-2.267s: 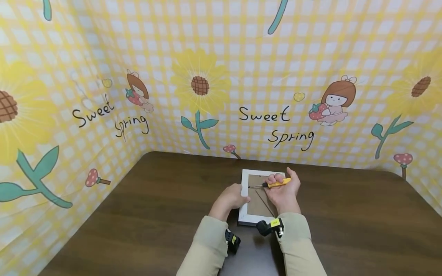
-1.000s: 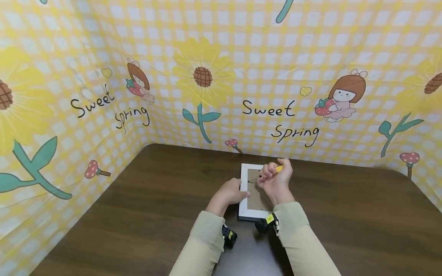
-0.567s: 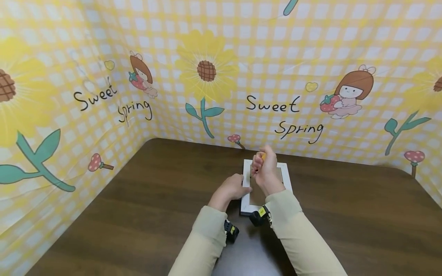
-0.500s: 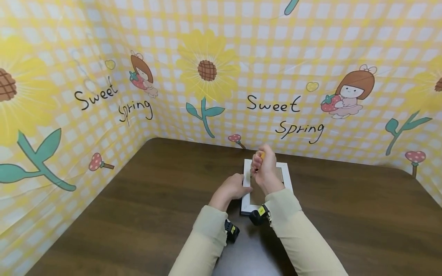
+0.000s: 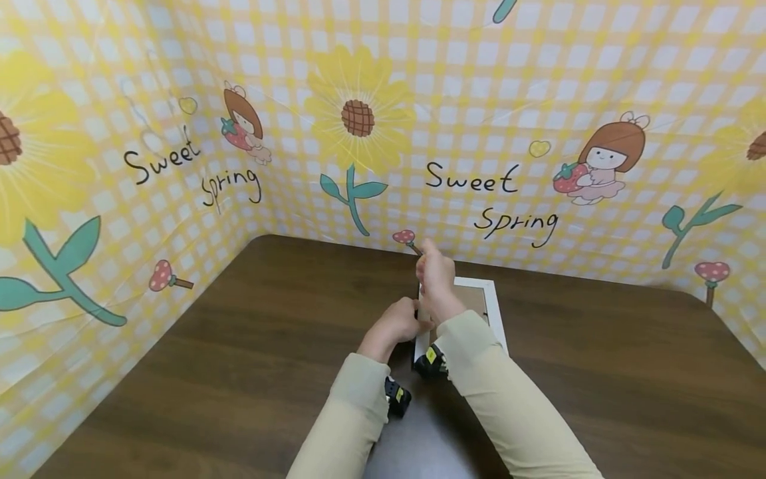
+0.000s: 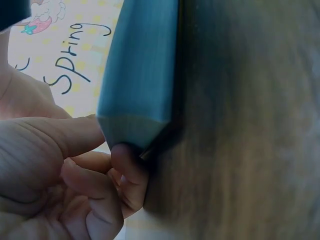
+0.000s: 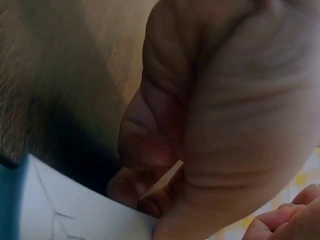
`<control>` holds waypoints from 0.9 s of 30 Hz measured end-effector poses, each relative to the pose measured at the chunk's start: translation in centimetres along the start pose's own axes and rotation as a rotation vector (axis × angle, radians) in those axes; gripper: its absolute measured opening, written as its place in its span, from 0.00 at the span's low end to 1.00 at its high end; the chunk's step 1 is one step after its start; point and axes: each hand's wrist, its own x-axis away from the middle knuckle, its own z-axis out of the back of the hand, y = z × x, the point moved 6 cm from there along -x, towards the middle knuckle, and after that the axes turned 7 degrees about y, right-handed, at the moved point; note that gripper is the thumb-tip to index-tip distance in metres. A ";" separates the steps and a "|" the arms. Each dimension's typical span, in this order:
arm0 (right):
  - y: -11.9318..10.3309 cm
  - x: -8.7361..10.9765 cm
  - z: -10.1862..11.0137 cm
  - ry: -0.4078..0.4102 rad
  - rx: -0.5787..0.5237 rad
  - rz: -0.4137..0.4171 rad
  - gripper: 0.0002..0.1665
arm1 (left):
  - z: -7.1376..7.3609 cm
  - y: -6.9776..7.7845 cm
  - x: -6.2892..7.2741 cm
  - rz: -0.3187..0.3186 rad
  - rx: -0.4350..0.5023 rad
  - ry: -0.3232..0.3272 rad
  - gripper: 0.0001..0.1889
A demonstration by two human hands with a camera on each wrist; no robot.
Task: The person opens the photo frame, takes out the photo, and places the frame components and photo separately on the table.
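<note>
Left fingers (image 6: 131, 167) pinch the frame (image 5: 495, 316) between them.

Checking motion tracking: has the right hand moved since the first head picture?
Yes. The right hand moved left and up in the head view, toward the nearest red-topped print on the backdrop.

The frame (image 5: 495, 316) was partly hidden in the head view, the right hand (image 5: 438, 276) and the right sleeve (image 5: 491, 372) blocking it; the inside of that hand's grip was out of sight, and the print on the yellow tag (image 5: 431, 354) was too small to read; the left sleeve (image 5: 344, 412) ran off the bottom edge; in the left-wrist view the left hand (image 6: 65, 175) was cut off at left and bottom, the table (image 6: 240, 150) blurred, and a dark thing (image 6: 14, 12) in the top left corner could not be told.
</note>
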 end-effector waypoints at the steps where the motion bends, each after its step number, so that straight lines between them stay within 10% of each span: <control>1: 0.0 0.1 -0.1 0.000 0.006 -0.009 0.28 | 0.0 -0.1 0.0 0.006 0.008 -0.001 0.09; 15: -0.2 -2.1 3.1 -0.186 -0.184 -0.255 0.34 | -0.2 0.1 -0.1 0.058 0.049 -0.028 0.09; 27: 2.2 -3.9 7.0 -0.292 -0.563 -0.472 0.36 | -0.4 -0.6 -0.5 0.077 0.084 -0.025 0.15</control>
